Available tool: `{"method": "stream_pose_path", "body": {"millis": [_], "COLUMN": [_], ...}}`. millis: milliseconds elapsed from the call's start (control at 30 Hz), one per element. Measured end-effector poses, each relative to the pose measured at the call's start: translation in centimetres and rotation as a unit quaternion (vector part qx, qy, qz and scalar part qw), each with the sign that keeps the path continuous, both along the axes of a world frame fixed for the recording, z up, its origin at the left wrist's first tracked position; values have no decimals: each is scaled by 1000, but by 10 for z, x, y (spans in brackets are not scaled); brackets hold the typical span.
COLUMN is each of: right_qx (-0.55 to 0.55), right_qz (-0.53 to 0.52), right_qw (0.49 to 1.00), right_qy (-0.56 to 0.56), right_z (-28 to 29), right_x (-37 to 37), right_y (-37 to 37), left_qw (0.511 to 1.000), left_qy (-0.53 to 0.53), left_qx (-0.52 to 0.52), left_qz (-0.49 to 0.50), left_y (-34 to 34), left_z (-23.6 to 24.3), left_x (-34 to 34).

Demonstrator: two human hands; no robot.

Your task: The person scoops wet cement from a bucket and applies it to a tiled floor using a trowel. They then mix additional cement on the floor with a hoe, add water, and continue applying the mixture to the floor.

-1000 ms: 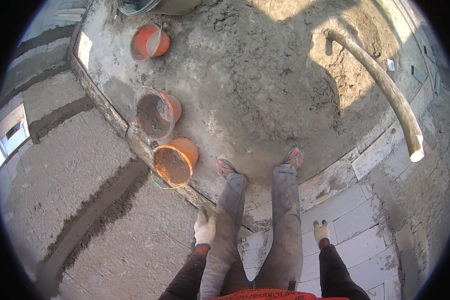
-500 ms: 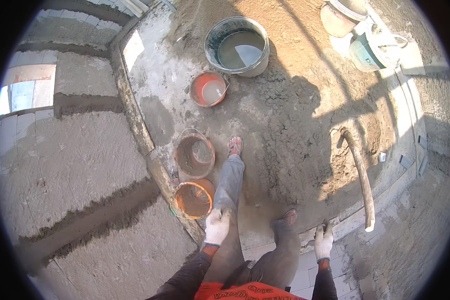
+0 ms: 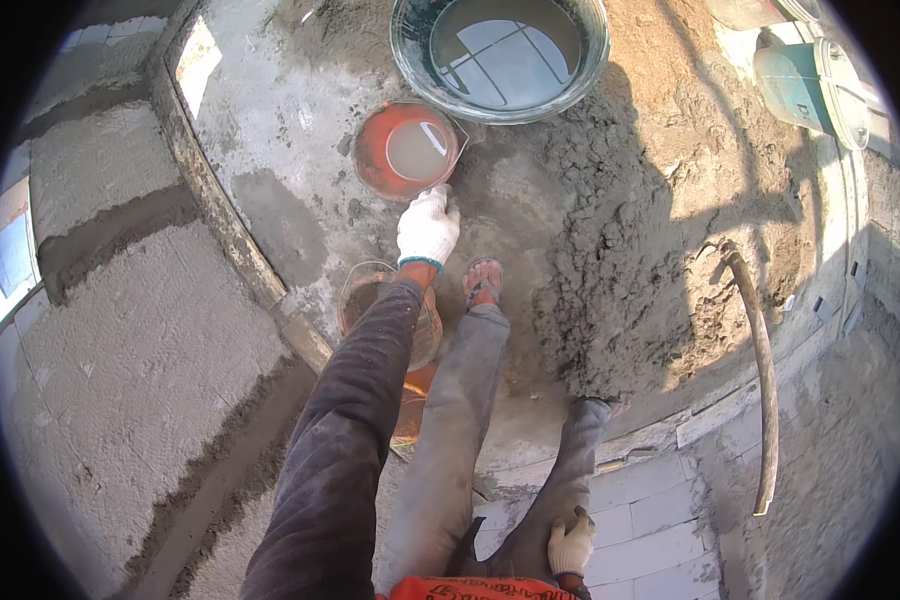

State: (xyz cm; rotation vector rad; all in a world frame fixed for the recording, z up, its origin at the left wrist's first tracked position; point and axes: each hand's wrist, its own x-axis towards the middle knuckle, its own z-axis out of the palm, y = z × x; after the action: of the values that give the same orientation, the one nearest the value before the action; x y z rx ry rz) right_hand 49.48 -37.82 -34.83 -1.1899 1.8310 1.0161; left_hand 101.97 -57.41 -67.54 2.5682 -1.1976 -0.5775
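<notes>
1. Water could spill first: the red-orange round plastic bucket (image 3: 373,150) stands on the grey concrete floor (image 3: 270,125), just below the large dark-green round tub (image 3: 500,112), with cloudy liquid inside. A pull on one side of its rim would probably tilt it toward the person.
2. Grip is the next weak point. The left hand (image 3: 428,228), in a white knitted glove with a teal cuff, is at the bucket's near rim with its fingers bunched narrow; whether they are closed on the rim or on the thin wire handle (image 3: 462,150) cannot be told. Damp knit could slide off wet plastic.
3. Support is one-sided: the right hand (image 3: 571,548), gloved in white, hangs beside the right thigh, fingers loosely parted and seemingly empty, so it could not quickly steady a tipping load.
4. Snagging is possible, because the dark-sleeved left forearm (image 3: 335,430) passes over the orange-tinted translucent bucket (image 3: 427,340) and near the bright orange bucket (image 3: 413,405); a low backward sweep might catch a rim.
5. Footing could fail too: the sandalled left foot (image 3: 483,280) stands beside rough grey mortar (image 3: 610,300), and spilled water might make that ground slick.
</notes>
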Motion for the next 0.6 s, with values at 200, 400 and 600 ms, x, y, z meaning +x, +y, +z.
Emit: {"method": "stream_pose_path", "body": {"millis": [200, 400, 600], "right_qx": [16, -11, -82], "right_qz": [19, 64, 131], "right_qw": [1000, 998, 987], "right_qy": [-7, 17, 33], "right_z": [-25, -20, -9], "right_x": [-14, -47, -105], "right_y": [4, 2, -29], "left_qw": [998, 989, 942], "left_qy": [53, 88, 96], "left_qx": [36, 118, 282], "left_qz": [12, -17, 157], "left_y": [-52, 48, 339], "left_z": [-28, 6, 144], "left_x": [-7, -47, -137]}}
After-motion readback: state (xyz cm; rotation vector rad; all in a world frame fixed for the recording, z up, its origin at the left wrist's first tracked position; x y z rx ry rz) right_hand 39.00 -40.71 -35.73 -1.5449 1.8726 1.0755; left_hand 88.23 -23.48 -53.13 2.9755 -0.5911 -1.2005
